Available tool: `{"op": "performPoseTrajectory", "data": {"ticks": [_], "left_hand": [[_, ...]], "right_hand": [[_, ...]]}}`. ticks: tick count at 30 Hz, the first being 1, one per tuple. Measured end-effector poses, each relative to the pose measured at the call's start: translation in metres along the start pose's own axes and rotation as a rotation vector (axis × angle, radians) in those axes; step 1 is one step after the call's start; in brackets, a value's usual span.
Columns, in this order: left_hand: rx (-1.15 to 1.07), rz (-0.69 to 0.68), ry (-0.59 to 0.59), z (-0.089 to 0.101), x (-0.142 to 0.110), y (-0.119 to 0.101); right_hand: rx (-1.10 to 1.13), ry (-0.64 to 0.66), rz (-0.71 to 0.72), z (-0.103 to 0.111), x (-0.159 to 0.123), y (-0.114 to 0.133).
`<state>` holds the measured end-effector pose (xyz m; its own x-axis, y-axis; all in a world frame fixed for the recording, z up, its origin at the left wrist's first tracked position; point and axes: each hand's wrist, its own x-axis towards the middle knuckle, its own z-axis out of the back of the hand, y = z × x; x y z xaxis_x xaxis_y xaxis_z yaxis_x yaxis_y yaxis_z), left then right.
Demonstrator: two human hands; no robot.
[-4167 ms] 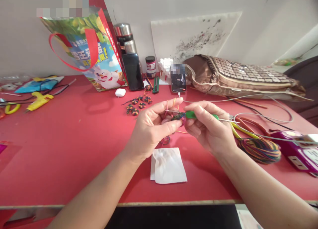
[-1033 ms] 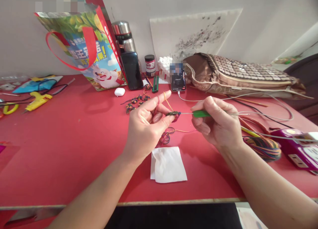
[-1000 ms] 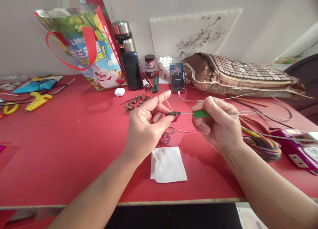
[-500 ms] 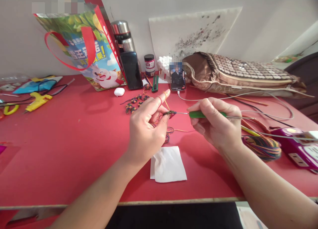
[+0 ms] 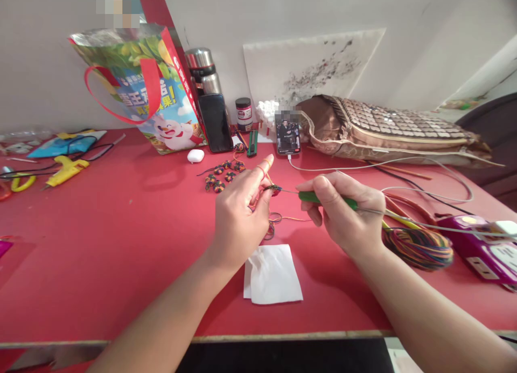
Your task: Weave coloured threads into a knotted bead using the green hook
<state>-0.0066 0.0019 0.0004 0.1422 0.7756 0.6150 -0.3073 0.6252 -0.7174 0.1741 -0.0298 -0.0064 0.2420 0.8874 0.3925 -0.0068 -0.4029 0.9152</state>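
Observation:
Between thumb and fingers, my left hand (image 5: 242, 211) pinches a small dark multicoloured crochet piece (image 5: 274, 189). Orange yarn wraps around its raised index finger. My right hand (image 5: 343, 211) is closed around the green handle of a crochet hook (image 5: 328, 199), whose thin metal shaft points left and meets the crochet piece; the tip's exact place in the stitches I cannot make out. Loose loops of yarn (image 5: 274, 219) lie beneath my left hand. Beyond it sit several finished-looking round crochet pieces (image 5: 218, 186) in mixed dark and orange colours.
A folded white tissue (image 5: 277, 276) lies near the front edge. At right are a yarn skein (image 5: 420, 248) and a purple power strip (image 5: 479, 249). Along the back stand a gift bag (image 5: 161, 114), a black phone (image 5: 215, 122), a lit phone (image 5: 288, 133) and a sequined bag (image 5: 396, 125). A yellow glue gun (image 5: 67, 170) lies left.
My right hand and the hook have shifted slightly left, closer to my left hand. The whole view has tilted a little, so the table sits lower. The lit phone's picture has changed.

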Motion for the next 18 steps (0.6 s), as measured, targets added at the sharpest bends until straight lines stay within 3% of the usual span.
{"op": "performPoseTrajectory", "data": {"ticks": [5, 13, 18], "left_hand": [[0.047, -0.037, -0.02, 0.0, 0.001, 0.005], [0.208, -0.167, -0.063, 0.0, 0.003, 0.024], [0.28, -0.189, -0.089, 0.0, 0.004, 0.032]], "right_hand": [[-0.105, -0.009, 0.103, -0.006, -0.001, 0.002], [-0.363, 0.145, 0.216, -0.019, 0.006, 0.01], [-0.505, 0.196, 0.427, -0.028, 0.007, 0.004]]}}
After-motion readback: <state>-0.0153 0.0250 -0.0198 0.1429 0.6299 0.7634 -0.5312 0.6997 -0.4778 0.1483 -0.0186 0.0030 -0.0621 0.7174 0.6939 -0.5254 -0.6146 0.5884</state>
